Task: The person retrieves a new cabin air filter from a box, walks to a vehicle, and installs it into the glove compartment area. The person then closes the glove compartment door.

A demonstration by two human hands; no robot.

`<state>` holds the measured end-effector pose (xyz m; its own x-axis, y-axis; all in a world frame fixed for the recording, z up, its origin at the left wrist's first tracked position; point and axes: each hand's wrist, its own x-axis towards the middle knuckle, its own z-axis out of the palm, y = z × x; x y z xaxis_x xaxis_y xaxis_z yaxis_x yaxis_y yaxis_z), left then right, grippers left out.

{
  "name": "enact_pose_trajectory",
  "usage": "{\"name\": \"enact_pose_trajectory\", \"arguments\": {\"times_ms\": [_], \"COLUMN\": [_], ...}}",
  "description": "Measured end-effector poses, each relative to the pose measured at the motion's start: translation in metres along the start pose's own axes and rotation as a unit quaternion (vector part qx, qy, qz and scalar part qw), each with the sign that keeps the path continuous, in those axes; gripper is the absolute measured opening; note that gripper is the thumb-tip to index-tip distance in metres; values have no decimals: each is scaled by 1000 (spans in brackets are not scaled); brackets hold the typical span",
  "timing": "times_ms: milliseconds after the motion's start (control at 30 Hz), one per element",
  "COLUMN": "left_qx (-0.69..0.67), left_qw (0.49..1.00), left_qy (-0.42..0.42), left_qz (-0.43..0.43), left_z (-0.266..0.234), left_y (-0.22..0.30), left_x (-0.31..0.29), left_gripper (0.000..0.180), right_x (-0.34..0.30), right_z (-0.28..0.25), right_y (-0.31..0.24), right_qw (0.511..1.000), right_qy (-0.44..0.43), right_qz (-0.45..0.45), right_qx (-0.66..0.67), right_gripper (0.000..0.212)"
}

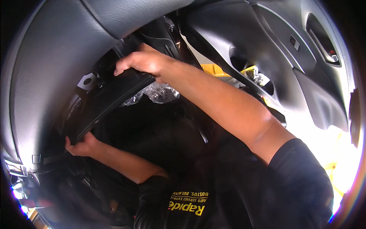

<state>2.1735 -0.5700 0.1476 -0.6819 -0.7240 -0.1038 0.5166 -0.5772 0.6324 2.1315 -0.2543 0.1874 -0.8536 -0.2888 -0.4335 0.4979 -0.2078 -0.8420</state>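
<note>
A black glove box (112,95) hangs tilted under the dashboard (49,72). My right hand (143,63) is closed over its far right end, with the fingertips on the upper edge. At the near left end, my left hand (82,145) grips the lower corner between thumb and fingers. Behind the glove box, a white piece with a dark round hole (88,81) shows in the dark gap below the dashboard. Whether the box is still attached at its hinges is hidden.
A grey car door (263,49) stands open on the right, with a yellow-and-white packet (256,74) in its pocket. Crumpled clear plastic (158,93) lies beyond the glove box, with a yellow object (214,70) by the sill. The dashboard overhangs my hands.
</note>
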Motion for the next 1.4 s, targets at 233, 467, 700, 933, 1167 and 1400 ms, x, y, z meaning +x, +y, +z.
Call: {"name": "enact_pose_trajectory", "arguments": {"times_ms": [233, 467, 700, 933, 1167, 1400], "left_qx": [26, 59, 110, 127, 116, 98], "left_qw": [999, 997, 992, 985, 987, 985], "left_qy": [4, -7, -11, 50, 20, -38], "left_qz": [34, 50, 55, 101, 110, 138], "left_z": [-6, -18, -8, -5, 5, 20], "left_y": [-14, 7, 13, 18, -11, -22], "left_x": [13, 30, 27, 34, 7, 0], "left_gripper": [57, 60, 60, 67, 70, 67], "right_x": [-1, -6, 4, 9, 31, 26], "right_z": [-3, 7, 14, 2, -19, -16], "right_y": [8, 9, 26, 32, 42, 18], "right_qw": [994, 996, 996, 989, 962, 980], "right_qy": [92, 75, 93, 44, -55, -111], "right_qz": [32, 43, -15, -108, -262, -152], "right_qx": [-40, -3, 7, 87, -55, 72], "right_gripper": [96, 98, 55, 110, 80, 81]}}
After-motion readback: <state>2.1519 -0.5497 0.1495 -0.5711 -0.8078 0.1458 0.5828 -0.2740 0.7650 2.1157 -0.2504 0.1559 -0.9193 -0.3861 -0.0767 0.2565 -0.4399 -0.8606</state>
